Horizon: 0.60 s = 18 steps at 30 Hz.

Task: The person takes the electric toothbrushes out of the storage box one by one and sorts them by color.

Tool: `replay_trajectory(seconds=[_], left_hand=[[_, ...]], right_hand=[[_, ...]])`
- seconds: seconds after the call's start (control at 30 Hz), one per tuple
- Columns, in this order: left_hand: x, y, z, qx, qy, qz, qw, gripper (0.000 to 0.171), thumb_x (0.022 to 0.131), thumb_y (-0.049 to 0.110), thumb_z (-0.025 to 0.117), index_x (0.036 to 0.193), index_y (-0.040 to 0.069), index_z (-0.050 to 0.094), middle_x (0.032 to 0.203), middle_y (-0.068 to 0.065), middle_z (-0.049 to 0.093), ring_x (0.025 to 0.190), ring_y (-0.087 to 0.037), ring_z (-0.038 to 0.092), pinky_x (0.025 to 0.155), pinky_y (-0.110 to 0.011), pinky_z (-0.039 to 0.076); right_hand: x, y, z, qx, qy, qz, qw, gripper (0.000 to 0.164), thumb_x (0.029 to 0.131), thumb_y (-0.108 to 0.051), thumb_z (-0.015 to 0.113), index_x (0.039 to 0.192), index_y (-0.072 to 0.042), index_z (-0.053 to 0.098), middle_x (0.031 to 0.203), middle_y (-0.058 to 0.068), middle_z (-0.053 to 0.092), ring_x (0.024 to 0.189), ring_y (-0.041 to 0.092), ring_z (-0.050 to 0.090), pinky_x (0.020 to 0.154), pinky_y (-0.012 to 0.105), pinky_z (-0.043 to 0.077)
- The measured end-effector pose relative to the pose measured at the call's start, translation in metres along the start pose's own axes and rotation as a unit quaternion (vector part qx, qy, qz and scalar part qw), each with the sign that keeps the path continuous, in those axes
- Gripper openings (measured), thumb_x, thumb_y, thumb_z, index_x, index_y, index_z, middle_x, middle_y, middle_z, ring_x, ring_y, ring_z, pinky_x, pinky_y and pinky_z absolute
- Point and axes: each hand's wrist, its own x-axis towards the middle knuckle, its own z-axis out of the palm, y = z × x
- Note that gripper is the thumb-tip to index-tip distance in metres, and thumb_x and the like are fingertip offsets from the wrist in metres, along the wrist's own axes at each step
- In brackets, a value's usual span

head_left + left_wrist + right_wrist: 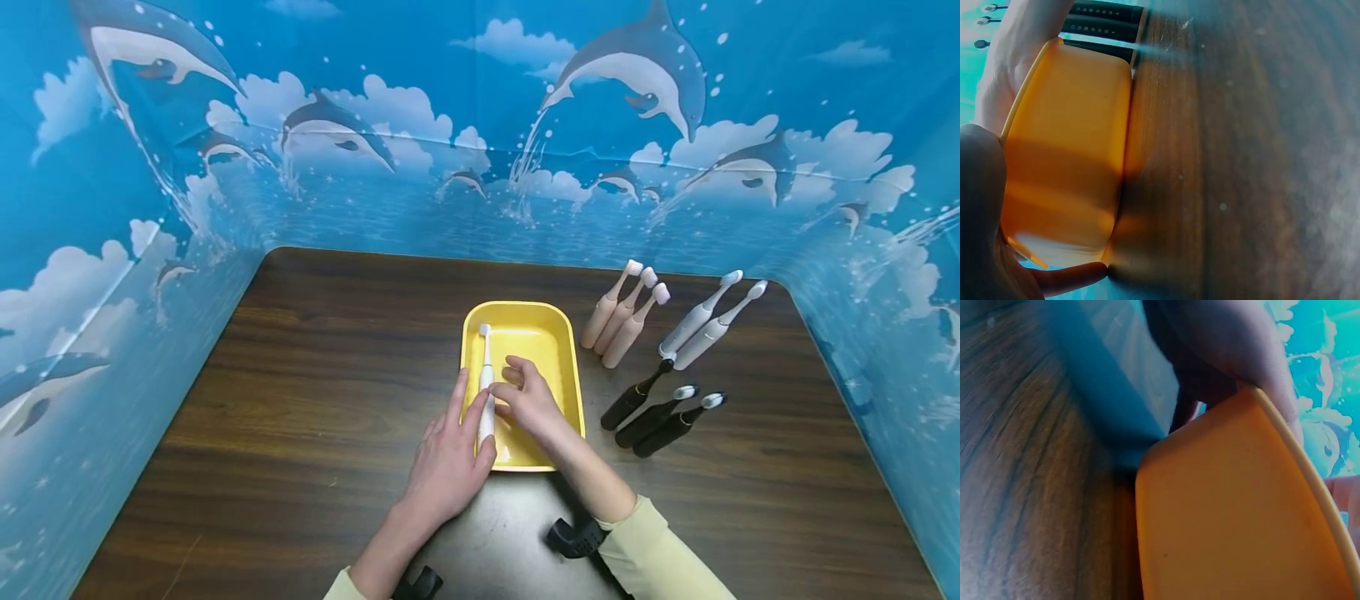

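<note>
In the head view, a white electric toothbrush (487,377) lies lengthwise along the left side of a yellow tray (540,332), its brush head toward the far end. My left hand (447,462) reaches over the tray's left edge with fingers extended, its index fingertip right at the handle. From the right, my right hand (531,404) comes over the tray with loosely bent fingers, one fingertip at the handle's side. The left wrist view shows the tray's outer wall (1072,125) with a finger of the left hand beside it. Part of the handle is hidden by fingers.
Right of the tray stand three pink toothbrushes (622,321), two white-grey toothbrushes (697,329) and three black toothbrushes (652,423). All are on a dark wooden table (330,358). A blue dolphin-print sheet (420,208) closes off the back and sides.
</note>
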Motion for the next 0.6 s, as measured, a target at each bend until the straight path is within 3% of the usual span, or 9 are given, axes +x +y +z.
replay_trajectory(seconds=[0.1, 0.23, 0.43, 0.6], left_hand=[[0.0005, 0.0011, 0.0027, -0.004, 0.001, 0.002, 1.0, 0.058, 0.095, 0.026, 0.059, 0.151, 0.011, 0.051, 0.17, -0.01, 0.015, 0.115, -0.038, 0.061, 0.094, -0.058, 0.048], [0.0002, 0.0, 0.0022, -0.004, 0.003, 0.004, 1.0, 0.059, 0.095, 0.026, 0.06, 0.151, 0.01, 0.051, 0.17, -0.012, 0.015, 0.12, -0.039, 0.059, 0.094, -0.058, 0.048], [0.0005, 0.0008, 0.0013, -0.008, 0.008, 0.006, 0.9999, 0.06, 0.093, 0.025, 0.06, 0.151, 0.01, 0.05, 0.17, -0.012, 0.015, 0.119, -0.04, 0.06, 0.093, -0.059, 0.048], [0.0008, 0.0012, 0.0029, -0.005, 0.012, 0.009, 0.9999, 0.061, 0.092, 0.024, 0.061, 0.15, 0.009, 0.051, 0.169, -0.013, 0.017, 0.119, -0.04, 0.06, 0.093, -0.059, 0.048]], right_hand=[[0.002, -0.0014, -0.0037, 0.014, 0.001, 0.03, 0.999, 0.066, 0.097, -0.007, 0.058, 0.153, 0.006, 0.028, 0.145, 0.03, 0.047, 0.13, 0.04, 0.053, 0.092, 0.049, 0.056], [0.004, -0.0003, -0.0034, -0.02, -0.029, 0.05, 0.998, 0.058, 0.097, -0.006, 0.056, 0.15, 0.007, 0.034, 0.123, 0.023, 0.065, 0.106, 0.032, 0.067, 0.072, 0.045, 0.061], [0.0021, 0.0052, -0.0006, -0.085, -0.102, 0.042, 0.99, 0.044, 0.099, -0.003, 0.057, 0.14, 0.01, 0.045, 0.105, 0.015, 0.067, 0.08, 0.019, 0.066, 0.057, 0.032, 0.056], [-0.0008, 0.0053, 0.0002, -0.098, -0.097, 0.029, 0.99, 0.045, 0.098, -0.001, 0.062, 0.14, 0.008, 0.047, 0.104, 0.015, 0.066, 0.076, 0.019, 0.064, 0.057, 0.031, 0.055]])
